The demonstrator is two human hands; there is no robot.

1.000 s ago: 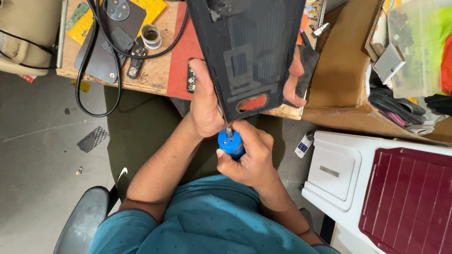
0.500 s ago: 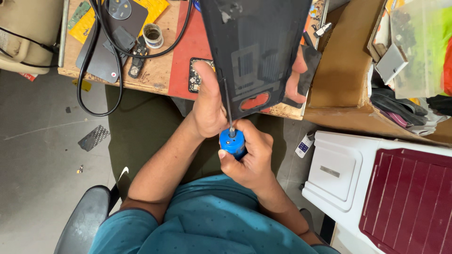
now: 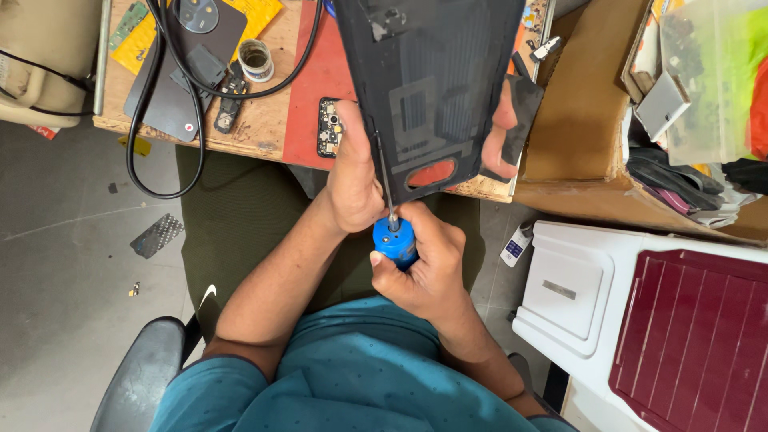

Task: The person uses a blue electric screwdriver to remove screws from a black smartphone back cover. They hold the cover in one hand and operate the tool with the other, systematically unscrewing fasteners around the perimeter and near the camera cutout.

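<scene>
My left hand [image 3: 353,180] grips the left edge of a large black laptop base panel [image 3: 436,88], which is held up over the desk edge. My right hand [image 3: 422,268] is closed around the blue handle of a screwdriver [image 3: 394,240]. Its thin shaft runs up along the panel's lower left part, beside my left hand. Fingers of another hand [image 3: 504,136] show at the panel's right edge. The panel hides the desk behind it.
A wooden desk [image 3: 264,120] carries a red mat [image 3: 316,88], a small circuit board [image 3: 329,128], black cables [image 3: 160,96], a tape roll [image 3: 256,60] and a dark device [image 3: 180,76]. A cardboard box [image 3: 584,136] of parts and a white and maroon case [image 3: 664,320] are at right.
My hands, the panel and the screwdriver have shifted slightly lower in view. The grips are the same.
</scene>
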